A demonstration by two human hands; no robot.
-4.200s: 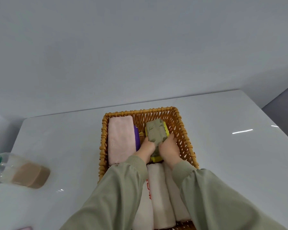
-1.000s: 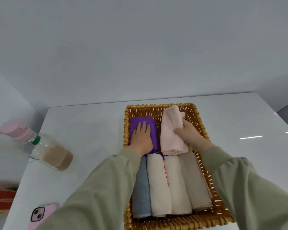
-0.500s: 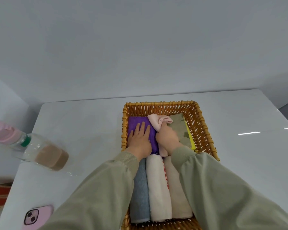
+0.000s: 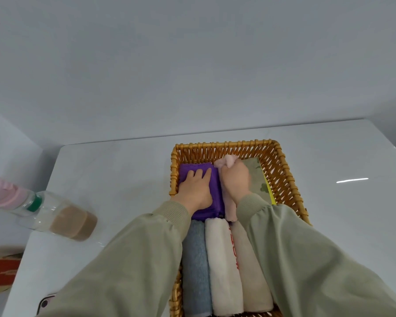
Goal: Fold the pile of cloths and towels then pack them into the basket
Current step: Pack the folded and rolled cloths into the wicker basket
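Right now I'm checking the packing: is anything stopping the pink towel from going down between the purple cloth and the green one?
Nothing visible does. The right hand grips the pink towel in that gap; the left hand presses flat on the purple cloth beside it, the green cloth lies on its other side.

Honey-brown basket (image 4: 215,152); purple cloth (image 4: 216,193); pink towel (image 4: 230,209); leaf-print olive cloth (image 4: 255,177); blue towel (image 4: 196,266).

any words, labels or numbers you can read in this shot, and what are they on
No text can be read here.
Red marks along the cream towel: some kind of lettering, too blurred to read.
Pale print on the red packet at the left edge: too blurred to read.
Bottle: no readable label shows.
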